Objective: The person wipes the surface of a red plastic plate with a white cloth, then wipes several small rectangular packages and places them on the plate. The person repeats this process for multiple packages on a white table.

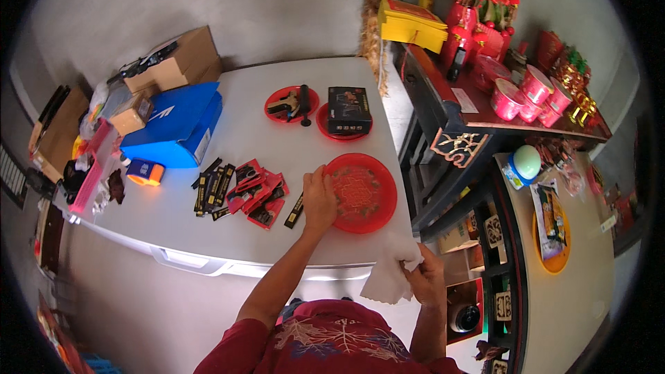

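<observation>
The left hand rests on the rim of the empty red plate on the white desk (red and black packets lie just beside it), while the right hand grips a white cloth off the desk edge.

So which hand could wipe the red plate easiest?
Probably the right hand: it already holds the white cloth just below the red plate. The left hand rests on the plate's rim, seemingly steadying it.
</observation>
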Motion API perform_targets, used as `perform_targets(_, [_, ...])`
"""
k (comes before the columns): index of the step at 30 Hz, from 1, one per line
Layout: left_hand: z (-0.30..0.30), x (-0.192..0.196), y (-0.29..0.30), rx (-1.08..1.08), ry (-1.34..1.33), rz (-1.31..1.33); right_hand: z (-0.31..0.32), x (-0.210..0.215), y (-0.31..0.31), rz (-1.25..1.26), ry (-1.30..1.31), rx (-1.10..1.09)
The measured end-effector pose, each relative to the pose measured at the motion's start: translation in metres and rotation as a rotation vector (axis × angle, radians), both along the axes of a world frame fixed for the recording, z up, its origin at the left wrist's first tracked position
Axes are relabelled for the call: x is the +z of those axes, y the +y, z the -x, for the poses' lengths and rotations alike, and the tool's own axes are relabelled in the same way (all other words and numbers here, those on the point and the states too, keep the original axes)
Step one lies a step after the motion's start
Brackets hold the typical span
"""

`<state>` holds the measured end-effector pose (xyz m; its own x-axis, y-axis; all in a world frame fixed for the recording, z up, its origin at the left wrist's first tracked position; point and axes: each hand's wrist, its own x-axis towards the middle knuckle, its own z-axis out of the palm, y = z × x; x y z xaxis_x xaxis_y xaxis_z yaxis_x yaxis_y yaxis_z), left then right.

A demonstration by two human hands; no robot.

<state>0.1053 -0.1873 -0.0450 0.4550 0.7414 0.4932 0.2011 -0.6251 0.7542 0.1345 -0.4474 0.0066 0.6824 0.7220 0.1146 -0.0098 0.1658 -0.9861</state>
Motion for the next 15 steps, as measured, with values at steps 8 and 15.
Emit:
perform_targets(8, [0.013, 0.023, -0.001, 0.264, 0.252, -0.248, -0.013, -0.003, 0.008, 0.046, 0.033, 0.017])
perform_targets(15, [0.118, 0.016, 0.093, 0.595, 0.228, -0.334, -0.017, -0.017, 0.024, 0.113, 0.024, -0.009])
